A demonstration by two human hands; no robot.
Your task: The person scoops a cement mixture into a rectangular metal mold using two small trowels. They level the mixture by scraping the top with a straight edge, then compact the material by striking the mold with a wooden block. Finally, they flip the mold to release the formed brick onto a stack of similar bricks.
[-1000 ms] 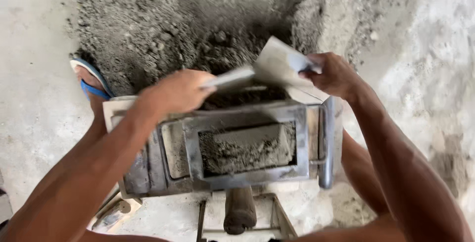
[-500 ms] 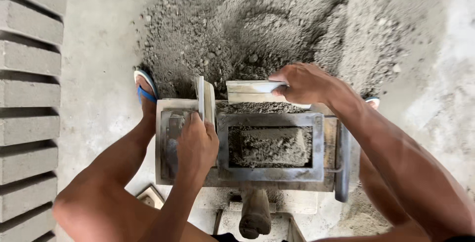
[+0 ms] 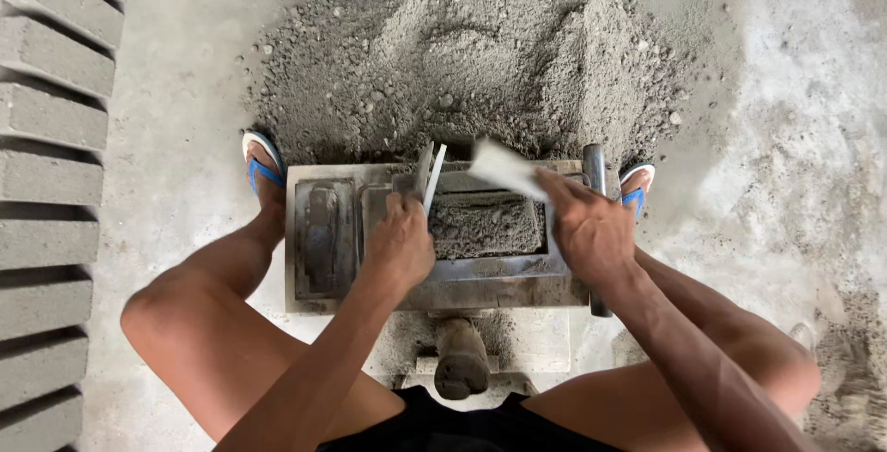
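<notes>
Metal brick mould (image 3: pixel 443 272), packed with grey mix, sat at the near edge of the cement pile (image 3: pixel 471 54). Left hand (image 3: pixel 399 241) pinched thin upright plates (image 3: pixel 428 175) at its left rim; right hand (image 3: pixel 591 230) gripped a blurred flat plate (image 3: pixel 504 167) over its far right corner.

This is an open block-making yard, worked right on a bare concrete floor (image 3: pixel 176 91). Just beyond my hands lies a big heap of damp grey sand-and-cement mix (image 3: pixel 480 54), spread loose on the ground. Under my hands sits a metal block mould (image 3: pixel 434 272), packed with the same mix. Well off to the left of my left hand (image 3: pixel 399 244), rows of finished grey blocks (image 3: pixel 51 138) lie side by side. My feet wear blue flip-flops (image 3: pixel 261 161).
</notes>
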